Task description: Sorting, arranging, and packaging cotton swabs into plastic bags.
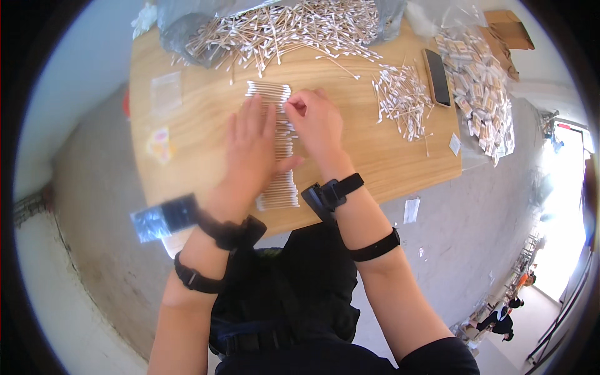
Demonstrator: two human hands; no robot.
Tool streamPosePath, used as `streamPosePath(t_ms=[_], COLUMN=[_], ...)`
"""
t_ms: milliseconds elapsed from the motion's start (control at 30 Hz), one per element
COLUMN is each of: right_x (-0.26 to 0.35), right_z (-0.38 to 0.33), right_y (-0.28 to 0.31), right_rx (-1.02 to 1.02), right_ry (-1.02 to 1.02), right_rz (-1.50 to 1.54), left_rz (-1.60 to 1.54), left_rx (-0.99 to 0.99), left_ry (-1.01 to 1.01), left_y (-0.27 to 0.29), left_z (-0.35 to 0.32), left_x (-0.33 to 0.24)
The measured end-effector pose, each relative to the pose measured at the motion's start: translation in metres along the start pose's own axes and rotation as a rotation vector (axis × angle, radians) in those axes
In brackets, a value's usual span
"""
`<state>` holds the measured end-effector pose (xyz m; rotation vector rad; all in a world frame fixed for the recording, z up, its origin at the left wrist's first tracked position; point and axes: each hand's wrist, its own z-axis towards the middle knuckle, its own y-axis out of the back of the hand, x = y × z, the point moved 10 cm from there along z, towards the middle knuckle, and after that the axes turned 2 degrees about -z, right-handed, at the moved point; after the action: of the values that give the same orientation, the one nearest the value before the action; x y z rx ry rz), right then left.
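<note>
Here: left hand (249, 150) lay flat, fingers outstretched, nothing gripped, over row of tan-stemmed cotton swabs (283, 184) | right hand (320, 123) curled, thumb and forefinger bent together at row's right edge, hold unclear | row ran ladderlike on wood-grain tabletop (369, 147), near crumpled grey plastic bag (174, 36)

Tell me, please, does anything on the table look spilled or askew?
Yes: loose cotton swabs lie outside the gray bag, looking spilled. The swab row looks askew midway, jutting unevenly rightward.
</note>
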<state>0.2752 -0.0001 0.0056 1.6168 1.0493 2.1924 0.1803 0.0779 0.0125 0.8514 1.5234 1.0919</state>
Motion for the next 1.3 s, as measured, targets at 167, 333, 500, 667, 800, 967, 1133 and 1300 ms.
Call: streamPosePath(t_ms=[167, 333, 500, 667, 800, 967, 1133, 1300], right_x=[-0.011, -0.037, -0.001, -0.015, -0.035, -0.02, -0.008, -0.025], right_z=[0.004, -0.01, -0.016, -0.012, -0.022, -0.032, -0.031, -0.033], right_y=[-0.006, -0.007, -0.031, -0.024, -0.018, 0.0, 0.005, 0.008], right_rx=[0.102, -0.077, 0.037, -0.022, -0.058, -0.001, 0.027, -0.09], right_ry=[-0.135, -0.304, -0.111, -0.162, -0.246, -0.197, -0.047, -0.24], right_rz=[-0.052, 0.858, 0.756, 0.995, 1.083, 0.461, 0.165, 0.476], left_rz=[0.001, -0.146, -0.057, 0.032, 0.022, 0.066, 0.046, -0.08], left_rx=[-0.002, -0.072, -0.01, 0.077, 0.159, 0.115, 0.1, -0.015], left_ry=[0.024, 0.069, -0.004, 0.062, 0.015, 0.043, 0.057, 0.093], left_y=[0.003, 0.002, -0.007, -0.002, -0.019, -0.017, -0.016, 0.004], left_z=[-0.001, -0.01, -0.008, -0.008, -0.009, -0.001, -0.001, -0.017], left_x=[0.011, 0.039, 0.013, 0.009, -0.003, 0.003, -0.001, 0.019])
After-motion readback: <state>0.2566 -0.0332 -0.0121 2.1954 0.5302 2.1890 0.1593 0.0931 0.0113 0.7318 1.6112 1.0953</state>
